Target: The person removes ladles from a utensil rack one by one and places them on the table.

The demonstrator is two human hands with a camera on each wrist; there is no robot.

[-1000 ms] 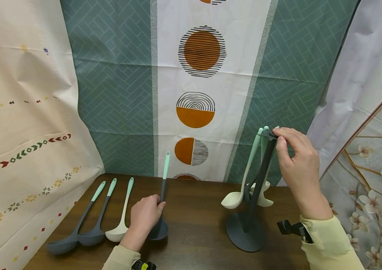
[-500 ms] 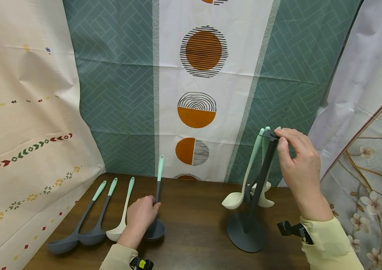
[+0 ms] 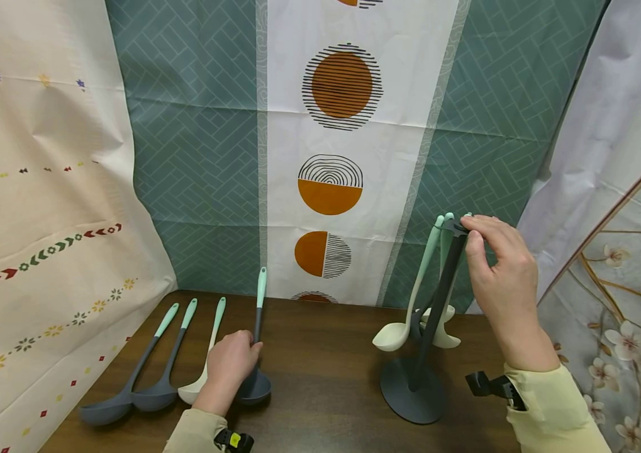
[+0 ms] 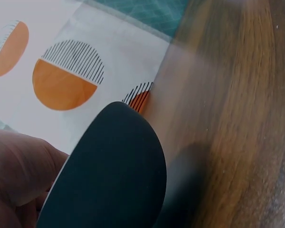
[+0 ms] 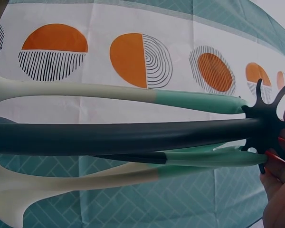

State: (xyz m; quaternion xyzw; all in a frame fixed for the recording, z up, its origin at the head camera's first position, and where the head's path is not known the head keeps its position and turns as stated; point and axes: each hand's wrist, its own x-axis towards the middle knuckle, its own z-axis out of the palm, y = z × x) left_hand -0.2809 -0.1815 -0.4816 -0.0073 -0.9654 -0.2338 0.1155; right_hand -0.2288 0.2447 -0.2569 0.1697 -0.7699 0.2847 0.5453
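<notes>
My left hand point(image 3: 232, 358) grips a dark grey ladle point(image 3: 261, 286) with a mint-green handle end by its stem. The handle points away from me, and whether the bowl touches the table cannot be told. In the left wrist view the ladle's dark bowl point(image 4: 114, 166) fills the lower middle beside the hand. At the right, my right hand point(image 3: 504, 283) pinches the hooked top of a dark utensil stand point(image 3: 439, 308). Several mint-handled utensils hang from the stand, among them a white ladle point(image 3: 392, 335); the ones behind the post are partly hidden.
Left of my left hand lie a white ladle point(image 3: 191, 391) and two dark grey ladles point(image 3: 156, 397), side by side with handles pointing away. The stand's round base point(image 3: 411, 393) rests on the brown wooden table point(image 3: 331, 377). A patterned curtain point(image 3: 201, 157) hangs behind.
My left hand has moved left with the dark grey ladle, closer to the white ladle, and the ladle's handle end sits a little lower. My right hand stays on the stand's top.
</notes>
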